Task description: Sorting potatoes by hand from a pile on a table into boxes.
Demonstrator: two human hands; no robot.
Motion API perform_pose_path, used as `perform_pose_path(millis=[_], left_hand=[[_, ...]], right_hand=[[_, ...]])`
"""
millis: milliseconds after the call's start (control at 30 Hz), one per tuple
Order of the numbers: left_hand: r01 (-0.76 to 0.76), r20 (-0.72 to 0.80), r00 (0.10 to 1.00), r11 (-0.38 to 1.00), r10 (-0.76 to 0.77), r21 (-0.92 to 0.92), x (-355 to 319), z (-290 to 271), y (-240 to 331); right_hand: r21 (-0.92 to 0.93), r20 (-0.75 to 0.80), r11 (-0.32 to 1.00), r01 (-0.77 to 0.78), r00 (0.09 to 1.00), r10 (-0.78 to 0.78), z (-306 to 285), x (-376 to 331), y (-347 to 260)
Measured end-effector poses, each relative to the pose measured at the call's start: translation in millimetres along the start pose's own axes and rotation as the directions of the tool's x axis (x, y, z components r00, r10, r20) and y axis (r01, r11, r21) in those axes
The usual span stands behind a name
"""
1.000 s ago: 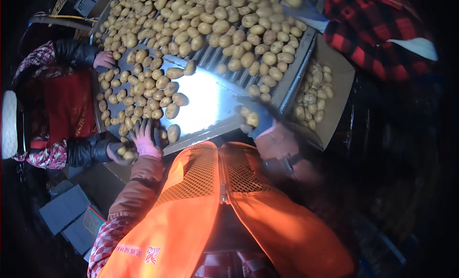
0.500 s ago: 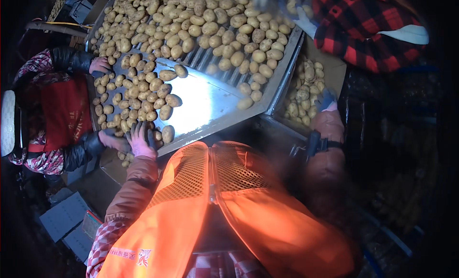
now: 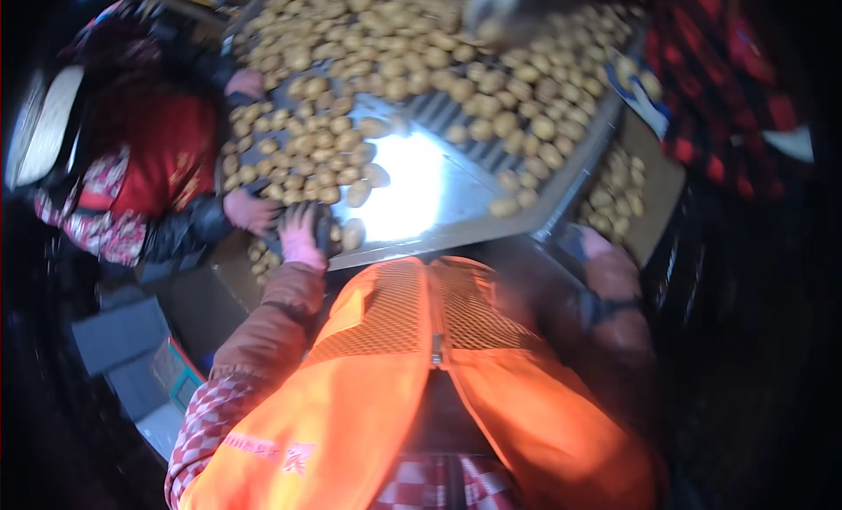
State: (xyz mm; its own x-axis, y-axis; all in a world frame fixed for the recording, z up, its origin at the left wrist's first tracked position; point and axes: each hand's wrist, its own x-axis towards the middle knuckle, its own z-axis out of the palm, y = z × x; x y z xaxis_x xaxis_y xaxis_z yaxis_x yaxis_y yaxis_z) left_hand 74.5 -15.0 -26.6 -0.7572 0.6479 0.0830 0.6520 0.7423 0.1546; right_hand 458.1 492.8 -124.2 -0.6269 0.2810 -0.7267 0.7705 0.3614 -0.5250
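My left hand [image 3: 303,234], in a pink glove with grey fingers, lies at the near left edge of the metal sorting table [image 3: 456,225]. Its fingers are spread over potatoes [image 3: 320,155] there, gripping none that I can see. Just left of it is a co-worker's gloved hand [image 3: 252,210]. My right hand [image 3: 589,244], gloved alike, is at the near edge of a carton [image 3: 656,172] beside the table. Potatoes [image 3: 614,194] lie inside that carton. Blur hides how the right fingers are bent.
A person in a red apron [image 3: 171,133] stands at the left, and another in a red-black checked sleeve [image 3: 715,89] at the far right. Potatoes cover the far slatted part of the table. A blurred gloved hand [image 3: 504,10] reaches over them. Boxes [image 3: 123,335] stand low at the left.
The whole view has shifted and turned, so the table appears farther right. My right hand has drawn back from the carton's potatoes to its near edge. My left hand stays at the table edge.
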Motion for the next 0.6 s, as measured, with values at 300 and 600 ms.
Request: perform_pose_path(millis=[300, 600], left_hand=[[0.058, -0.066, 0.996, 0.994, -0.064, -0.089, 46.9, -17.4, 27.5], [0.034, 0.531, 0.833, 0.945, 0.153, -0.325, 81.7, -20.3, 101.1]], right_hand=[[0.678, -0.253, 0.654, 0.336, 0.942, -0.221, -43.9, -33.5, -124.4], [0.777, -0.065, 0.55, 0.306, 0.908, -0.414, -5.7, 68.0, -334.9]])
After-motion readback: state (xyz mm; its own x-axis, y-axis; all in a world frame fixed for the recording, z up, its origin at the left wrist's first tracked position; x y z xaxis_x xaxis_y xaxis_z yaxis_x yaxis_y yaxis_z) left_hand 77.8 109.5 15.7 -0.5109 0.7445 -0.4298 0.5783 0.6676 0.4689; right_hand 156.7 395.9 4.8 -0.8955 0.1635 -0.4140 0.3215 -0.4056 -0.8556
